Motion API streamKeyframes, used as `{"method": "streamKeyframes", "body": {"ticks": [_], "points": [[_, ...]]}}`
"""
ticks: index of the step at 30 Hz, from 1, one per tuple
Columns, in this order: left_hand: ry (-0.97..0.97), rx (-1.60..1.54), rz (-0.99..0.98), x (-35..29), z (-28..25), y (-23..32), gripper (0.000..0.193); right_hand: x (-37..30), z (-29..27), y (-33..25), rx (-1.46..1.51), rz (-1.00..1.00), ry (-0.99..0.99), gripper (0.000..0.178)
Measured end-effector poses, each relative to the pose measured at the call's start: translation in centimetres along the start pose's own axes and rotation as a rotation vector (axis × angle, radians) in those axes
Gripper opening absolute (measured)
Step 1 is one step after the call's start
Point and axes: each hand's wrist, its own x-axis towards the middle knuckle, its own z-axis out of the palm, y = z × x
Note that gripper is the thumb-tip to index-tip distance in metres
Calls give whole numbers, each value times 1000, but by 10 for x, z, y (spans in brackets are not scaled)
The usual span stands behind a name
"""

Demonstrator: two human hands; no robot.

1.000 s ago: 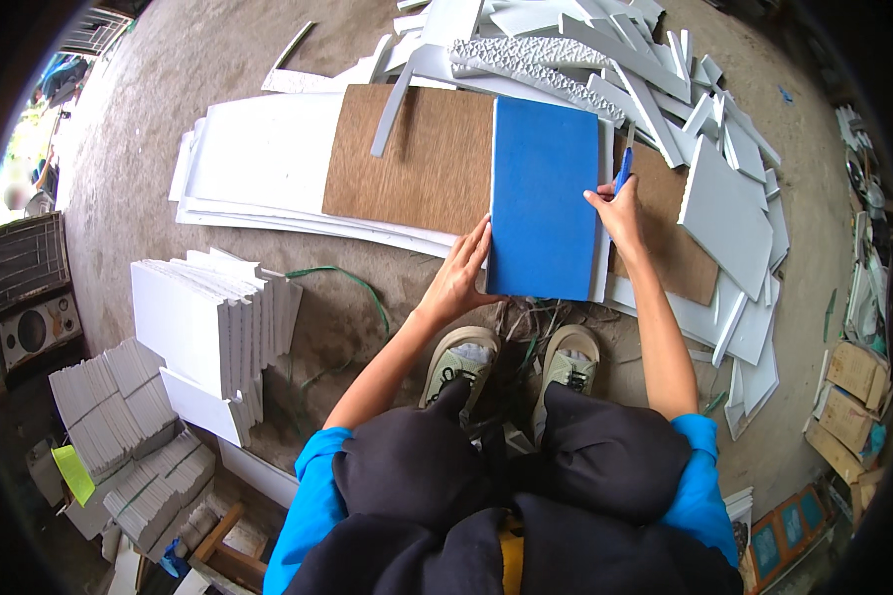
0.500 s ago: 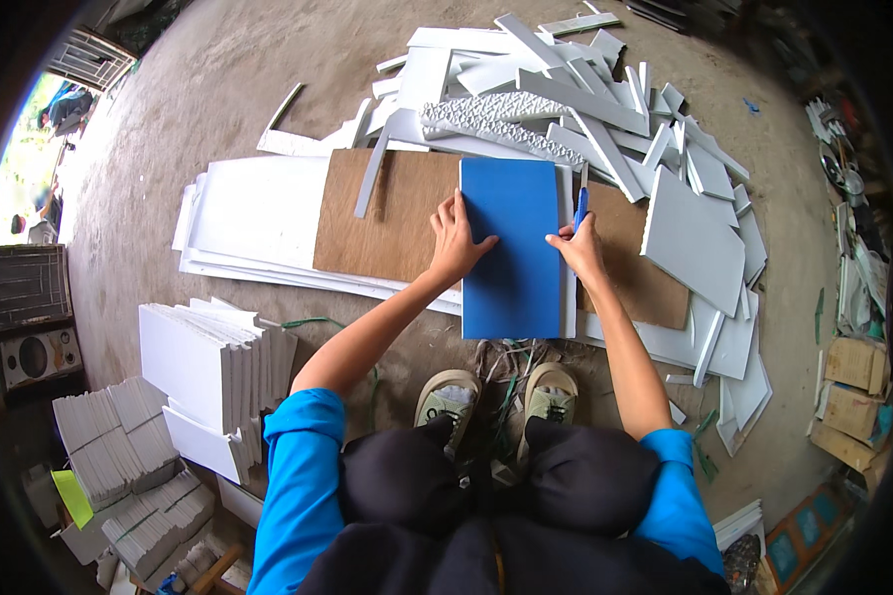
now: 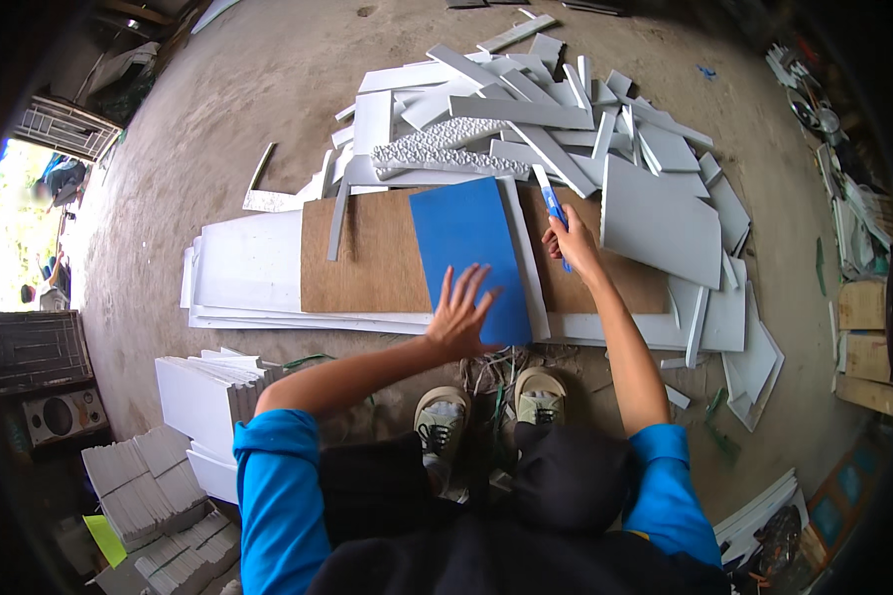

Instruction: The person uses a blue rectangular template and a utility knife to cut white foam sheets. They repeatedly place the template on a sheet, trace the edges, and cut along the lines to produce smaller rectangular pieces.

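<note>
A blue rectangular sheet [image 3: 463, 228] lies tilted over a white board [image 3: 527, 260], whose edge shows along its right side. My left hand [image 3: 458, 312] is at the sheet's near end, fingers spread, holding nothing. In my right hand [image 3: 572, 242] is a blue utility knife [image 3: 552, 203], its long pale blade pointing away from me, to the right of the blue sheet. Under these lies a brown wooden board [image 3: 362, 263], which rests on long white foam boards [image 3: 243, 263]. A narrow white strip [image 3: 339, 213] lies across the wooden board's left part.
Beyond the boards is a heap of white offcuts [image 3: 526, 109], one with a bumpy surface. A large white piece [image 3: 660, 223] overlaps the wooden board on the right. Stacks of white sheets [image 3: 139, 476] stand at the near left; cardboard boxes [image 3: 863, 302] are at the far right.
The blue sheet has turned and shifted left, uncovering more white board. My left hand has moved nearer with its fingers spread. My right hand has left the sheet's edge, still holding the knife.
</note>
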Motion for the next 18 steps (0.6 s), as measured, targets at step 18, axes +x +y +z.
{"method": "streamKeyframes", "body": {"ticks": [18], "points": [[3,122,-138,18,30,20,99,4,23,21,-228,-125,82,26]]}}
